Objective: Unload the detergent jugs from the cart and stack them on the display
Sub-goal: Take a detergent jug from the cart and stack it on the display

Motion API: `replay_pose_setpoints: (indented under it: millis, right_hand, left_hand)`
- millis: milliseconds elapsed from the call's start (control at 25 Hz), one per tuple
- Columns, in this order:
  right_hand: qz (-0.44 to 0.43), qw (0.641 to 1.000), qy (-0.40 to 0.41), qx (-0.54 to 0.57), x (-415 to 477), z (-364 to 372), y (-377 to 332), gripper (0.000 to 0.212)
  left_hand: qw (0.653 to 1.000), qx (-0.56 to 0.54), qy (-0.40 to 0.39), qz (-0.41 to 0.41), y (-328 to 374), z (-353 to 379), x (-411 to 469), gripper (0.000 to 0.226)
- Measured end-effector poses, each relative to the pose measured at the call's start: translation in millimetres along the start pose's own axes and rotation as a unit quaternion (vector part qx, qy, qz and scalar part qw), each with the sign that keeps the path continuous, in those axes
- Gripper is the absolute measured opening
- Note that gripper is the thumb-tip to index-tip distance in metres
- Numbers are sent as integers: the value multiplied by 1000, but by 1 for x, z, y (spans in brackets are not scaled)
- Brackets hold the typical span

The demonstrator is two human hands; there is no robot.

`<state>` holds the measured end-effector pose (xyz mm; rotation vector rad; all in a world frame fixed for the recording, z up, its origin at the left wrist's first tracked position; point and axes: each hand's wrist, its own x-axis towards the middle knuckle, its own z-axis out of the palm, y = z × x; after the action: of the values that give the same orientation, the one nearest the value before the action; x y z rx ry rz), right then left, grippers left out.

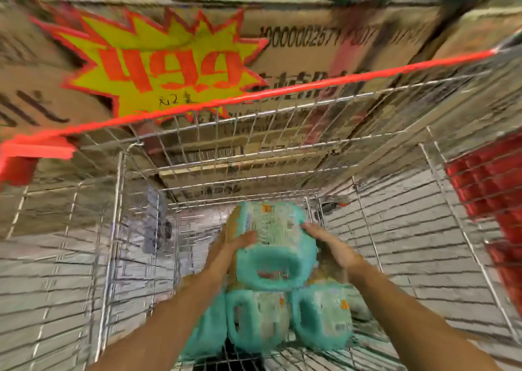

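Directly ahead, stacked brown cardboard cartons [310, 31] formed the display wall. A silver wire cart with a red rim [310, 86] stood nose-on against it. A yellow-and-red starburst price sign [158, 68] hung on the cartons, upper left. Red packs [491, 184] showed outside the cart's right wall, too blurred to identify.

Three teal plastic detergent jugs [322, 314] lay side by side on the cart floor, touching. A fourth teal jug with a handle loop [276, 257] was above them, inside the cart, held between both hands. I could not tell whether it was resting or lifted.

- Left hand [237, 246]: fingers curled over the jug's left edge onto its label.
- Right hand [330, 246]: fingers straight, pressed flat against the jug's right side.
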<state>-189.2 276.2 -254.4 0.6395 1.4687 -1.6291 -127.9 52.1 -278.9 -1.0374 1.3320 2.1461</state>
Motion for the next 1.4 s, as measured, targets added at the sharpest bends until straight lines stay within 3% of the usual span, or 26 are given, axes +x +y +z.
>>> replay_pose_setpoints:
  millis: [160, 240, 320, 440, 560, 640, 720, 840, 920, 1000, 1080, 1160, 1280, 1400]
  right_hand:
    - [-69, 994, -78, -37, -66, 22, -41, 22]
    - [-98, 987, -110, -59, -98, 36, -47, 27]
    - [-134, 985, -90, -58, -127, 49, -46, 38]
    - [-213, 973, -78, 41, -160, 68, -36, 53]
    - [-248, 945, -108, 184, -193, 94, -25, 49]
    - [-274, 919, -121, 256, -211, 114, -13, 44]
    - [-312, 902, -112, 276, -225, 135, -5, 43]
    - [-378, 905, -24, 194, -241, 162, 0, 54]
    - [-439, 894, 68, 59, -255, 170, -4, 57]
    - [-514, 833, 163, -124, -274, 178, -8, 66]
    - [-541, 771, 186, -280, -284, 190, -6, 86]
    - [-513, 753, 199, -362, -283, 207, 3, 109]
    - [-502, 742, 247, -369, -277, 221, 13, 114]
    - [-523, 803, 202, -201, -273, 213, 8, 108]
  left_hand:
    - [996, 32, -51, 66, 31, 4, -80, 78]
    - [991, 39, -70, 108, 48, 1, -116, 67]
    - [983, 49, -104, 146, 66, 0, -148, 68]
    - [968, 44, -130, 209, 93, -3, -188, 74]
    - [949, -42, -145, 278, 102, -21, -216, 104]
    - [936, -95, -213, 265, 94, -26, -236, 108]
    - [933, -108, -231, 254, 88, -22, -250, 103]
    - [933, -168, -165, 273, 89, -20, -259, 72]
    - [926, -214, -141, 277, 94, -23, -266, 61]
    - [922, -192, -124, 312, 94, -30, -270, 57]
    - [919, -170, -113, 338, 95, -33, -275, 50]
    - [918, -157, -117, 346, 93, -34, -279, 55]
    - [910, -111, -138, 374, 95, -36, -289, 83]
    - [904, -30, -174, 390, 107, -40, -299, 101]
